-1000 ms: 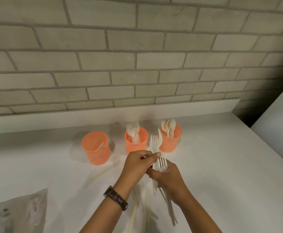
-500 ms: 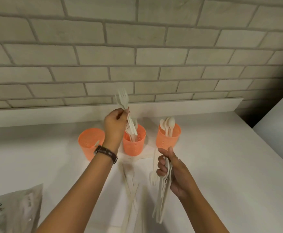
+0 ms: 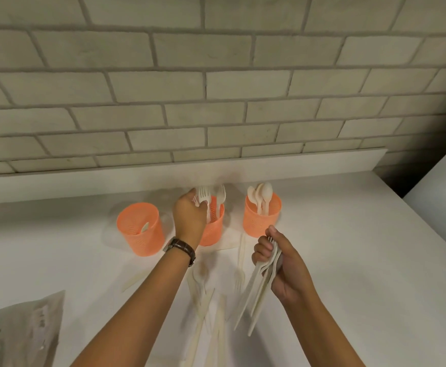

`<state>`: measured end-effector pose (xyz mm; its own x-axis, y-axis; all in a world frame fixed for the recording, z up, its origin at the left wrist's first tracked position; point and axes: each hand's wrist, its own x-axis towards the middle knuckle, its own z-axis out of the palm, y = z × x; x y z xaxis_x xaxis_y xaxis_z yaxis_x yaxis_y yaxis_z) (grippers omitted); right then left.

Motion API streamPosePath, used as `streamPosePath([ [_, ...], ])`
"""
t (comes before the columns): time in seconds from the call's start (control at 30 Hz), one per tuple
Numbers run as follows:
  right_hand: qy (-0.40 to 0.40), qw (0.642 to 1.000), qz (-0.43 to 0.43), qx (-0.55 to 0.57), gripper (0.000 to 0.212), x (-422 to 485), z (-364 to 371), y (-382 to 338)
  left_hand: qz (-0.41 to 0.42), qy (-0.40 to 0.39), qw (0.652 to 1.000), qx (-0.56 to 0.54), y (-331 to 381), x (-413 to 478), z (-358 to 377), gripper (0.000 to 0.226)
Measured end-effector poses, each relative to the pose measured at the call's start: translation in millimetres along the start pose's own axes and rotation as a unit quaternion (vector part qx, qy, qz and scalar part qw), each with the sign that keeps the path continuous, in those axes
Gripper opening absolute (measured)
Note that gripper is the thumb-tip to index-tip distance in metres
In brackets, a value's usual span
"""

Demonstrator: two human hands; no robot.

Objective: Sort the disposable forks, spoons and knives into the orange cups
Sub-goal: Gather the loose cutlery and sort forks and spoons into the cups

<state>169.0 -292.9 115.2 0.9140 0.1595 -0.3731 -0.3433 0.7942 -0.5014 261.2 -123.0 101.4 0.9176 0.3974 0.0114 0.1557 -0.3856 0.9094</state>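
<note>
Three orange mesh cups stand in a row near the wall. The left cup (image 3: 140,229) shows one pale piece inside. My left hand (image 3: 190,215) is over the middle cup (image 3: 214,231) and holds a white fork (image 3: 205,197) whose handle goes down into that cup among other forks. The right cup (image 3: 262,218) holds several spoons. My right hand (image 3: 282,263) grips a bundle of white cutlery (image 3: 259,290) pointing down toward me. Loose forks and knives (image 3: 206,308) lie on the white counter between my arms.
A knife (image 3: 134,280) lies alone left of my left forearm. A grey plastic bag (image 3: 18,332) lies at the lower left. A brick wall with a white ledge (image 3: 296,162) runs behind the cups. The counter's right edge (image 3: 428,226) drops off beside a white surface.
My left hand carried a fork from my right hand's bundle up and left, then lowered it into the middle cup. My right hand stayed low with the bundle.
</note>
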Motion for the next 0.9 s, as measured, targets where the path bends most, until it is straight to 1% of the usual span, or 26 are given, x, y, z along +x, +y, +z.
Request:
streamPosePath([
  [0.03, 0.002, 1.0, 0.0, 0.009, 0.01, 0, 0, 0, 0.011, 0.008, 1.0, -0.001, 5, -8, -4, 0.042],
  [0.07, 0.004, 1.0, 0.0, 0.015, 0.009, 1, 0, -1, 0.026, 0.017, 0.999, -0.013, 10, -18, -9, 0.04],
  [0.1, 0.003, 1.0, 0.0, 0.017, 0.008, 1, 0, -2, 0.04, 0.018, 0.999, -0.031, 16, -32, -14, 0.034],
  [0.13, -0.002, 1.0, 0.0, 0.015, 0.007, 2, 0, -2, 0.048, -0.003, 0.998, -0.047, 20, -49, -19, 0.025],
  [0.17, -0.008, 1.0, 0.0, 0.013, 0.01, 2, 0, -3, 0.052, -0.048, 0.996, -0.051, 22, -67, -23, 0.018],
  [0.23, -0.009, 1.0, 0.001, 0.001, 0.032, 3, 0, -3, 0.033, -0.169, 0.984, -0.039, 21, -103, -28, 0.013],
  [0.27, -0.009, 1.0, 0.0, -0.008, 0.038, 3, 0, -3, 0.012, -0.222, 0.974, -0.033, 19, -118, -30, 0.007],
  [0.3, -0.012, 1.0, -0.003, -0.016, 0.038, 2, 1, -2, -0.001, -0.252, 0.967, -0.024, 14, -130, -30, 0.007],
  [0.33, -0.014, 1.0, -0.007, -0.021, 0.034, 1, 1, -1, -0.007, -0.259, 0.966, -0.021, 9, -139, -29, 0.011],
  [0.4, -0.006, 0.999, -0.012, -0.037, 0.026, 0, 3, 2, -0.006, -0.232, 0.973, -0.015, 0, -150, -27, 0.013],
  [0.5, 0.013, 0.998, -0.009, -0.054, 0.023, -5, 5, 8, 0.003, -0.216, 0.976, -0.002, -7, -154, -27, 0.024],
  [0.6, 0.037, 0.998, -0.012, -0.049, 0.022, -9, 5, 14, 0.056, -0.229, 0.971, 0.025, -4, -160, -27, 0.027],
  [0.67, 0.066, 0.995, -0.031, -0.068, 0.02, -11, 8, 16, 0.084, -0.245, 0.965, 0.047, -1, -168, -25, 0.031],
  [0.73, 0.083, 0.991, -0.058, -0.09, 0.018, -12, 10, 17, 0.094, -0.267, 0.957, 0.068, 1, -175, -21, 0.045],
  [0.8, 0.087, 0.986, -0.083, -0.116, 0.018, -13, 12, 17, 0.086, -0.286, 0.952, 0.07, 0, -179, -17, 0.058],
  [0.83, 0.089, 0.983, -0.09, -0.133, 0.018, -12, 12, 17, 0.077, -0.289, 0.952, 0.067, 0, -179, -15, 0.058],
  [0.9, 0.088, 0.979, -0.094, -0.158, 0.017, -14, 12, 16, 0.068, -0.283, 0.954, 0.073, 2, -179, -15, 0.049],
])
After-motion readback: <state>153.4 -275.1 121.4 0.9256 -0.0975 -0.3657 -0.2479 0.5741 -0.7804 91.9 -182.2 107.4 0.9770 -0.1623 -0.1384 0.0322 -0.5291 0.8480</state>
